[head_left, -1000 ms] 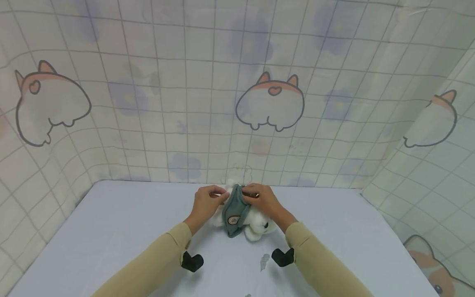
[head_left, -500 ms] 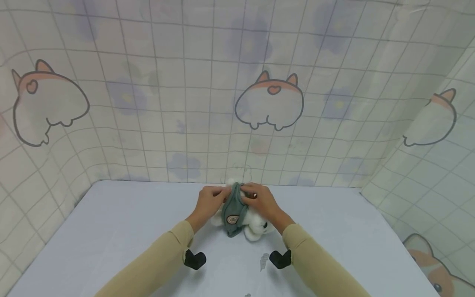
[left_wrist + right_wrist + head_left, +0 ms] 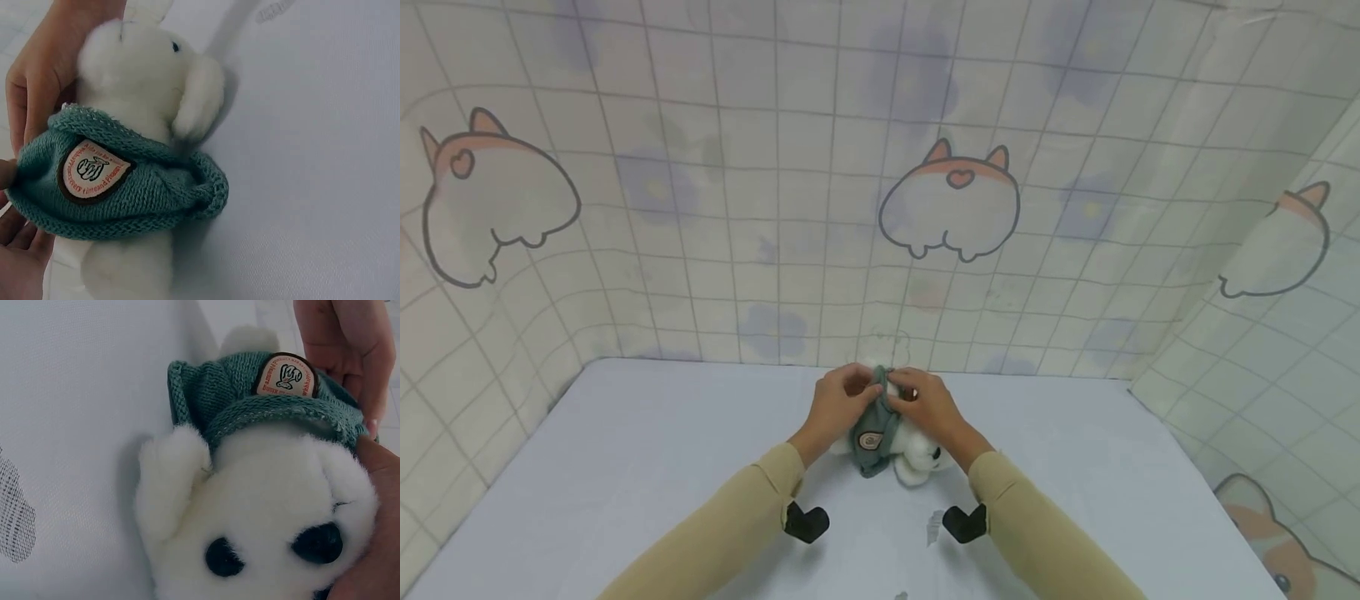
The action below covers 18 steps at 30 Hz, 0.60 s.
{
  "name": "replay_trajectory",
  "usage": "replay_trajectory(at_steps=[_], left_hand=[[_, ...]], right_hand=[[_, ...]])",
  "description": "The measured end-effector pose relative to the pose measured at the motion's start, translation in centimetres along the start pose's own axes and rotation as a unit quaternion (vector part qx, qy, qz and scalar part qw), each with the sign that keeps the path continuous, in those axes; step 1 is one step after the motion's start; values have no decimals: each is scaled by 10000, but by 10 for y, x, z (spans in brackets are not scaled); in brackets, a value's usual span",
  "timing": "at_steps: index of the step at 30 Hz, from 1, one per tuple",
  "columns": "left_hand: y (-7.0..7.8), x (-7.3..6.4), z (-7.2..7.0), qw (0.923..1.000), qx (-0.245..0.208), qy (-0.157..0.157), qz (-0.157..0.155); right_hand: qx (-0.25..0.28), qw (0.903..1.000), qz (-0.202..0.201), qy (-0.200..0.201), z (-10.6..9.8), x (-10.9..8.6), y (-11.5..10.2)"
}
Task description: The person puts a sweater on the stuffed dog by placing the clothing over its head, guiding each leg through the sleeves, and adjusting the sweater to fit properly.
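Observation:
A white plush dog (image 3: 917, 454) with dark eyes and floppy ears lies on the table, its head toward the right. Around its body is a teal knitted sweater (image 3: 112, 181) bearing an oval patch (image 3: 94, 170). My left hand (image 3: 837, 407) pinches the sweater's far edge between thumb and fingers, as the left wrist view shows. Opposite it, my right hand (image 3: 931, 408) lies along the dog's head side, its fingertips gripping the sweater edge near the neck. Part of the right hand is hidden behind the plush dog's head (image 3: 269, 506).
The white tabletop (image 3: 685, 450) ends close behind the toy, at a hanging grid-patterned cloth (image 3: 805, 275) with cartoon corgis. More cloth rises along both sides. A grey patch (image 3: 935, 527) marks the table in front of the dog.
My left hand has shifted right and slightly up, closer to the right hand, and its fingers now overlap the sweater edge. The right hand and plush dog have barely moved.

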<state>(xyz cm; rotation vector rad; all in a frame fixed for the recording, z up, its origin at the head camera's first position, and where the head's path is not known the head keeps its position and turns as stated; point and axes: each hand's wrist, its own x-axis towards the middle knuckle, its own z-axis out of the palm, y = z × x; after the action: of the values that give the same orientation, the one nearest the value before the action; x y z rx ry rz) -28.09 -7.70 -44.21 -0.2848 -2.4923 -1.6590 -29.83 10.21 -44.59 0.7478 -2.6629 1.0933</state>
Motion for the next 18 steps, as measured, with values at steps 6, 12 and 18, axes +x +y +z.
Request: replay_trajectory(at_steps=[6, 12, 18], left_hand=[[-2, 2, 1, 10000, 78, -1, -37], [-6, 1, -3, 9999, 76, 113, -3], [-3, -2, -5, 9991, 108, 86, -390]], right_hand=[[-141, 9999, 51, 36, 2, 1, -3], [-259, 9995, 158, 8, 4, 1, -5], [-271, 9991, 305, -134, 6, 1, -6]])
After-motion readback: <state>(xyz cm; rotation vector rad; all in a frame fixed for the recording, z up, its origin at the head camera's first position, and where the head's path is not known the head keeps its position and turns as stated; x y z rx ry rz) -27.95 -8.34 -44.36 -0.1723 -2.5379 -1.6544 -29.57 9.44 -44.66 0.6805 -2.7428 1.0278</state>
